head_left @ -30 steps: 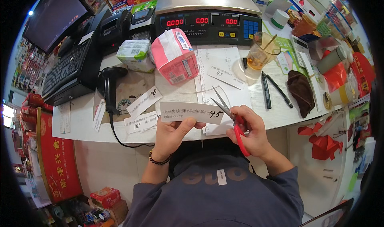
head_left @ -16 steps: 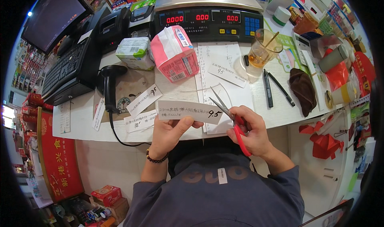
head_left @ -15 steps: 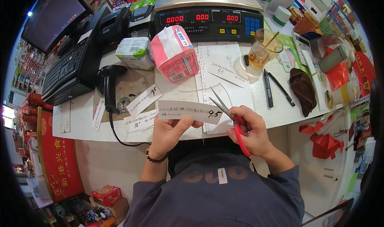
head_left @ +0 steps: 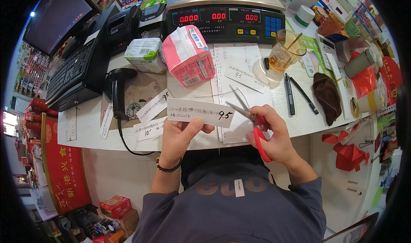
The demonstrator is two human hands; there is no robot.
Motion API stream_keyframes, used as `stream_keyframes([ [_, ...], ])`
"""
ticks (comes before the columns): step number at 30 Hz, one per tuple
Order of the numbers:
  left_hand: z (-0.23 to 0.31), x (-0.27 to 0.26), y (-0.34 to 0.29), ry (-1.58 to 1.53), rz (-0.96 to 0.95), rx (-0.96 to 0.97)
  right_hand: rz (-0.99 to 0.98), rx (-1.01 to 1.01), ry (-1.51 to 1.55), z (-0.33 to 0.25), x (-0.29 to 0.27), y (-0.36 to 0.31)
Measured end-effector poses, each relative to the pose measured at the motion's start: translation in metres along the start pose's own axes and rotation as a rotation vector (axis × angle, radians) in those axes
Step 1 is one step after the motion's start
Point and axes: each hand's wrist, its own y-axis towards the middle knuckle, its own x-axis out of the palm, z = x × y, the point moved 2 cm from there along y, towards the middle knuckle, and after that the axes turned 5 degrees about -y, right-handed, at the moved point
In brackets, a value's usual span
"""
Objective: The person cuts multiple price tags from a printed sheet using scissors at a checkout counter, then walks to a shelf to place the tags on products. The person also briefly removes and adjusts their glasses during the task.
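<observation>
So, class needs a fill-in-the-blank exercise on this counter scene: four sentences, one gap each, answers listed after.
1. The left hand holds a white paper strip, while the right hand holds scissors with ____ handles.
2. The blades of the scissors are ____.
3. The black barcode scanner lies to the ____ of the pink package.
4. The two black pens lie between the glass cup and a dark ____ cloth.

Missing words: red; open; left; brown
</observation>
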Motion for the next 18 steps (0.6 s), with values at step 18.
stream_keyframes([
  [18,-0.0052,0.0036,-0.0003,-0.021,-0.022,-0.029,-0.038,-0.068,-0.049,-0.0038,0.0042,0.0034],
])
